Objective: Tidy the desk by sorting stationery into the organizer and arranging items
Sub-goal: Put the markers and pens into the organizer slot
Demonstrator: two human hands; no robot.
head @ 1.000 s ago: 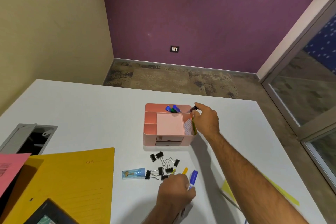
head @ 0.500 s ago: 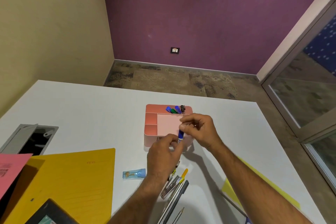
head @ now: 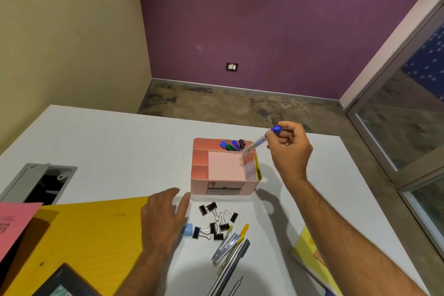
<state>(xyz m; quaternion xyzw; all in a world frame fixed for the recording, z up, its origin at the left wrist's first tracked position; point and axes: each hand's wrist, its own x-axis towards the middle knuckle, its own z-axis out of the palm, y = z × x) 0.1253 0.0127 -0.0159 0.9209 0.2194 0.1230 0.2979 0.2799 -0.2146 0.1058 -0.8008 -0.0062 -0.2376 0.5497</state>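
Note:
A pink organizer (head: 199, 179) stands mid-desk, with several markers (head: 232, 145) upright in its back compartment. My right hand (head: 289, 149) holds a blue-capped pen (head: 260, 142) tilted over the organizer's back right corner, its lower tip at the rim. My left hand (head: 164, 217) hovers flat with fingers spread, low over the desk left of several black binder clips (head: 217, 221). A small blue tube (head: 188, 229) is partly hidden under that hand. Near the front edge lie a stapler (head: 224, 247), a yellow-capped pen (head: 243, 229), a grey pen (head: 236, 259) and a pencil (head: 236, 285).
A yellow folder (head: 84, 235) covers the front left, with pink paper (head: 14, 221) and a dark tablet (head: 64, 282) beside it. A grey cable hatch (head: 36, 182) is open at the left. A yellow notebook (head: 312, 255) lies under my right forearm. The white desk (head: 108, 146) ends behind the organizer.
My right hand took the blue pen from the left hand and lifted it up and right to the organizer's back corner. My left hand drew back down and left, now empty.

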